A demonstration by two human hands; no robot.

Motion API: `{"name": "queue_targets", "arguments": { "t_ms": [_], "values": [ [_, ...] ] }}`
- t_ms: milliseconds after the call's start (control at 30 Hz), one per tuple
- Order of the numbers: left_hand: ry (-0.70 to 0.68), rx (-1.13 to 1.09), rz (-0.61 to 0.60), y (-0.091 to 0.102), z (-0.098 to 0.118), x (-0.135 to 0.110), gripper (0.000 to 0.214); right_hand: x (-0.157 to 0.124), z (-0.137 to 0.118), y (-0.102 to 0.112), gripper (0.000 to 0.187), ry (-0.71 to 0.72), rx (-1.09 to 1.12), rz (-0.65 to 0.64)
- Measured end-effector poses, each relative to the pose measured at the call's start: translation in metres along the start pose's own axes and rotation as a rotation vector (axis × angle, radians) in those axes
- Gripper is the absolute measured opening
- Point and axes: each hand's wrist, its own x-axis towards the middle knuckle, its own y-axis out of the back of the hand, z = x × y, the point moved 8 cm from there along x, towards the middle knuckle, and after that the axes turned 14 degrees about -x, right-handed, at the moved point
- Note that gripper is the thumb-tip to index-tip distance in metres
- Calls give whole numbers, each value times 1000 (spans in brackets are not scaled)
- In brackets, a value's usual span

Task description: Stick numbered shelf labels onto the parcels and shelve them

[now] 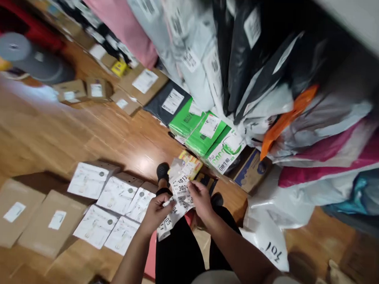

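Observation:
Between my two hands is a bunch of white printed label strips [182, 191] bearing large numbers such as 3013 and 3024. My left hand [157, 211] pinches the strips at their left edge, thumb on top. On the other side, my right hand [200, 197] is closed on their right edge. The strips hang in front of my knees, with lower ends drooping over my left thigh. Beyond them, a yellow printed package [191, 163] lies on the floor, partly covered by the strips.
White-topped boxes [90, 180] and brown cartons [16, 212] stand on the wooden floor at left. Ahead are green boxes [205, 136] and a blue-brown carton [252, 171]. Bagged parcels [192, 55] crowd the shelf above. A white bag [267, 227] marked 301 lies at right.

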Motion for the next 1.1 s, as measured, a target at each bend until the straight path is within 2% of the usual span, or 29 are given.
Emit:
{"name": "queue_targets", "arguments": {
  "t_ms": [67,167,267,333,433,533,633,700,800,867,933,967,1033,1100],
  "values": [
    [-21,-11,95,-5,27,-40,33,-33,-31,-4,35,10,23,-177],
    [-15,-2,117,-20,65,-94,36,-83,-69,-12,40,14,-65,-453],
    [-47,206,130,-27,100,-130,30,-117,-99,-16,37,120,-236,-525],
    [-67,480,190,-18,119,-141,25,-129,-119,-24,36,212,-301,-501],
    [-70,889,324,20,148,-145,27,-133,-151,-47,37,308,-333,-409],
    [-106,999,372,80,186,-143,39,-134,-190,-94,42,365,-276,-366],
    [-268,839,361,151,243,-145,39,-140,-231,-162,43,360,-201,-394],
    [-377,638,255,189,281,-145,45,-144,-260,-207,41,355,-163,-386],
    [-441,192,90,226,328,-138,40,-155,-304,-267,42,398,-125,-421],
    [-430,-46,110,246,349,-128,39,-161,-330,-296,45,449,-98,-459],
    [-417,-147,155,258,366,-117,36,-163,-354,-312,39,497,-69,-433],
    [-414,-167,175,263,374,-113,32,-162,-366,-314,35,528,-68,-379],
    [-429,-189,195,272,390,-106,27,-159,-394,-310,29,636,-117,-211],
    [-449,-187,201,281,405,-102,26,-161,-427,-306,28,802,-252,-42]
  ]
}}
